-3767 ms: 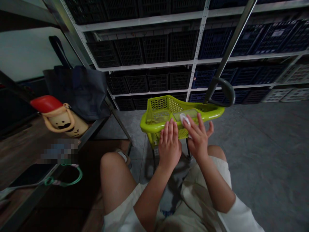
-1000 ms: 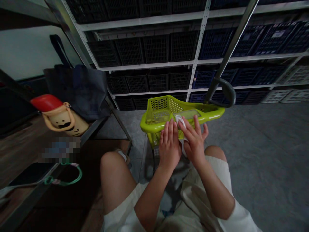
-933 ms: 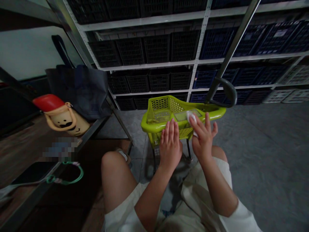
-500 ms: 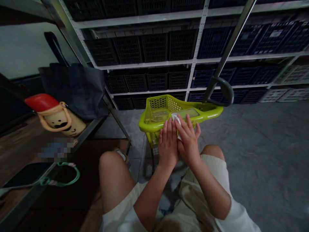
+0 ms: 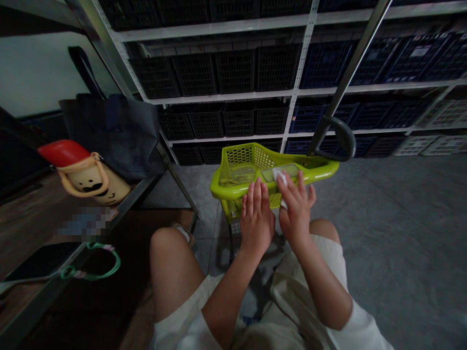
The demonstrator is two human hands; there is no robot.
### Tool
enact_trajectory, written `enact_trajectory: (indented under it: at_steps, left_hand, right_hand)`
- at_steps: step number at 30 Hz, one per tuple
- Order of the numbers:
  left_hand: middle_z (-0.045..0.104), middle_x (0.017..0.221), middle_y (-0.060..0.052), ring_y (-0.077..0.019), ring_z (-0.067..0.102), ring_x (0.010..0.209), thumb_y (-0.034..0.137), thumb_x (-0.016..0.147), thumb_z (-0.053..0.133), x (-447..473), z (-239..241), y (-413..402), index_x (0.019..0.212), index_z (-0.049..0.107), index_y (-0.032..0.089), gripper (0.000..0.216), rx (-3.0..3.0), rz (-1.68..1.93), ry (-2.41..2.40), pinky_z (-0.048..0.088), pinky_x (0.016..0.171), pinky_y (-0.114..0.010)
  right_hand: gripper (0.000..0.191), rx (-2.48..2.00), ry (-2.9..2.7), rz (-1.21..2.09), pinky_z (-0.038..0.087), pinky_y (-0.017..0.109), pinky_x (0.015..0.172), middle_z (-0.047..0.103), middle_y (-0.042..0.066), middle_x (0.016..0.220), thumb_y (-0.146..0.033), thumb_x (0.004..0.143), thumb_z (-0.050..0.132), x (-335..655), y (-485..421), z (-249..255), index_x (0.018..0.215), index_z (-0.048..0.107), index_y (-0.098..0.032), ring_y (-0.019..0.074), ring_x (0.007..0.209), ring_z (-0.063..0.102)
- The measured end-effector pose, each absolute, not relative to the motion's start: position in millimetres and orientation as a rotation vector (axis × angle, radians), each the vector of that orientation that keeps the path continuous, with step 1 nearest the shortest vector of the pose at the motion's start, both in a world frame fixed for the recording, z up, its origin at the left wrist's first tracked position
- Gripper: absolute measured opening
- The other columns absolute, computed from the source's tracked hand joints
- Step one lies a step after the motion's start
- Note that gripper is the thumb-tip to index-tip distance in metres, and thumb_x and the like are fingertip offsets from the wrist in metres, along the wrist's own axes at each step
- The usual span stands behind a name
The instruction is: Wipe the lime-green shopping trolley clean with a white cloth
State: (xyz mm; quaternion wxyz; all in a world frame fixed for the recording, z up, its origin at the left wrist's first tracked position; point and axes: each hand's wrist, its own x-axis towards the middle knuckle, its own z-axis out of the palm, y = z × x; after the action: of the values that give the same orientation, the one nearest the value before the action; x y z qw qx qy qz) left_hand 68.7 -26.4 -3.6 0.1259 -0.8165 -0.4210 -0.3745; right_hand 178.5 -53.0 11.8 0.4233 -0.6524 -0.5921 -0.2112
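Between my knees stands a yellow-green plastic shopping basket cart (image 5: 233, 191) with a perforated basket and a grey handle (image 5: 339, 138) on a metal pole. My left hand (image 5: 256, 216) lies against the near rim, its fingers stretched out and nothing in it. To its right, my right hand (image 5: 296, 209) presses a crumpled white wipe (image 5: 279, 175) onto the flat panel (image 5: 268, 174) set in the cart's top. Part of the wipe is hidden under the fingers, and some of it shows below them near the thumb.
At the left, a bench (image 5: 22, 209) holds a tan bottle with a red cap (image 5: 91, 177), a dark tote bag (image 5: 113, 131) and a phone (image 5: 42, 262) with a green cord (image 5: 117, 262). White shelving (image 5: 219, 99) with dark crates stands behind the cart.
My right hand has slid right along the panel with the wipe, away from my left hand. The left hand has shifted only slightly on the rim.
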Motion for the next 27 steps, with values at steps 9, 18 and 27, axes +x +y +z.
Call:
enact_trajectory:
  at_steps: [9, 18, 27]
  left_hand:
    - [0.03, 0.163, -0.017, -0.026, 0.02, 0.154, 0.016, 0.09, 0.047, 63.1, 0.2, -27.9, 0.156, 0.022, 0.005, 0.072, -2.41, -1.039, -1.198, 0.025, 0.124, -0.045]
    - [0.036, 0.16, -0.017, -0.024, 0.025, 0.153, 0.015, 0.094, 0.041, 67.7, -3.9, -26.2, 0.156, 0.023, 0.007, 0.066, -2.364, -1.087, -1.231, 0.03, 0.122, -0.045]
    - [0.031, 0.163, -0.017, -0.0261, 0.019, 0.154, 0.015, 0.089, 0.049, 65.4, -1.7, -27.2, 0.156, 0.023, 0.006, 0.072, -2.391, -1.063, -1.209, 0.025, 0.124, -0.044]
  right_hand:
    - [0.071, -1.71, -1.229, -0.548, 0.015, 0.064, 0.117, 0.058, 0.003, 0.146, -0.009, 0.076, 0.039, 226.7, -50.0, 9.1, 0.141, 0.053, -0.032, 0.028, 0.153, 0.024]
    - [0.077, -1.574, -1.622, -0.523, 0.019, 0.052, 0.12, 0.05, 0.004, 0.153, -0.007, 0.075, 0.04, 172.1, -58.7, 13.9, 0.149, 0.044, -0.027, 0.0243, 0.152, 0.026]
    - [0.07, -1.735, -1.163, -0.589, 0.022, 0.064, 0.113, 0.058, 0.004, 0.146, -0.008, 0.076, 0.038, 244.0, -48.5, 9.4, 0.141, 0.054, -0.03, 0.0312, 0.151, 0.029]
